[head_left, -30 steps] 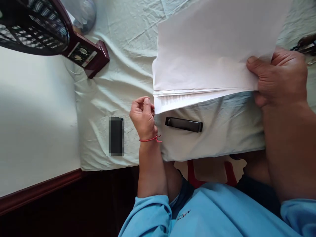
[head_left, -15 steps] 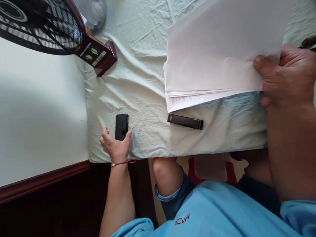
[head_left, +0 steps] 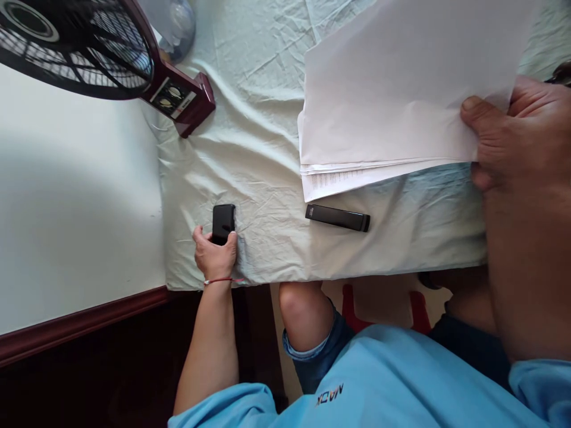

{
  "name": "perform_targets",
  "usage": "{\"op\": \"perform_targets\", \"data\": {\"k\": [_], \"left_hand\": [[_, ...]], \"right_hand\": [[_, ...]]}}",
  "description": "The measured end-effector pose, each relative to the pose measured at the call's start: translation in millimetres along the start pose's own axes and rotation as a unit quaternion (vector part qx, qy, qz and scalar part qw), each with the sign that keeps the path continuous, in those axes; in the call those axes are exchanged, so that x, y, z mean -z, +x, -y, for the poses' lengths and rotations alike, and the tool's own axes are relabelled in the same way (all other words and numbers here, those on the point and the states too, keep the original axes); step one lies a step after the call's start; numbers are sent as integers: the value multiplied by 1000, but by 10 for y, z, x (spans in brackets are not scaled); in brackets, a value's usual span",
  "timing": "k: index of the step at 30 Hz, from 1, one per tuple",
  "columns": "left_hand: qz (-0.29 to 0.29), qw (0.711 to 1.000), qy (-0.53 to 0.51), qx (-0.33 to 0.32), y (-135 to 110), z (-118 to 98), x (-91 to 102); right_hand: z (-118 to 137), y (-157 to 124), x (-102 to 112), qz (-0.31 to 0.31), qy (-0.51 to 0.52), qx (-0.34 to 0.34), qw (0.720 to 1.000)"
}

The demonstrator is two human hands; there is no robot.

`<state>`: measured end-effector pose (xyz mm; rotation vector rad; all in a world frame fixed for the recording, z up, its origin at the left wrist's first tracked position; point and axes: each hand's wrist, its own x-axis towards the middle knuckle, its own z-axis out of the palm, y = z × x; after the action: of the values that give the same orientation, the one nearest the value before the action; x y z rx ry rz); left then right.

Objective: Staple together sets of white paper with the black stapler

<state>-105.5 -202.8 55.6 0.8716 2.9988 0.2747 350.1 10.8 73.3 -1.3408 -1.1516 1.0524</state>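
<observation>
The left hand, arm outstretched, closes thumb and fingers around the near end of the phone on the surface; the right hand grips papers. Near them lies a stapler; beyond the phone stands a fan. A second ago, the left hand was beside the papers.

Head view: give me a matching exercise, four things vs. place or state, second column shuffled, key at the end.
Things:
1. Phone
2. Papers
3. Long black object
4. Fan

Places and states:
A. On the cloth, just below the papers in the picture
B. At the picture's upper left, with a maroon base
C. Gripped at one side by the right hand, thumb on top
D. Between the thumb and fingers of the left hand

Pairs: 1-D, 2-C, 3-A, 4-B
</observation>
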Motion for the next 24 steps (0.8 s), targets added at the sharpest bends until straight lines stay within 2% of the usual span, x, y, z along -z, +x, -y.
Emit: {"op": "perform_targets", "data": {"k": [6, 9, 11, 13, 15, 17, 19, 21, 24], "left_hand": [[-8, 1000, -9, 8, 83, 29, -15], [-19, 1000, -15, 8, -15, 45, -22], [-59, 997, -34, -33, -179, 5, -52], [-96, 985, -90, -115, -389, -103, -113], [-99, 962, -186, -174, -580, -288, -195], [-74, 937, -285, -188, -692, -541, -286], [-45, 902, -391, -176, -701, -835, -371], [9, 860, -490, -144, -632, -1138, -447], [128, 789, -595, -80, -482, -1562, -547]], "right_hand": [[22, 0, 7, 12, -24, 19, 999], [44, 1, 10, 4, -43, -11, 999], [47, -2, 10, -3, -53, -38, 998], [35, -6, 12, 0, -43, -21, 999], [14, -4, 12, 7, -22, 13, 1000], [-1, 3, 11, 7, -8, 15, 1000], [-5, 13, 7, 2, 0, -18, 1000], [-3, 20, 4, -3, 8, -43, 999], [2, 18, 4, 2, 26, -32, 999]]}}
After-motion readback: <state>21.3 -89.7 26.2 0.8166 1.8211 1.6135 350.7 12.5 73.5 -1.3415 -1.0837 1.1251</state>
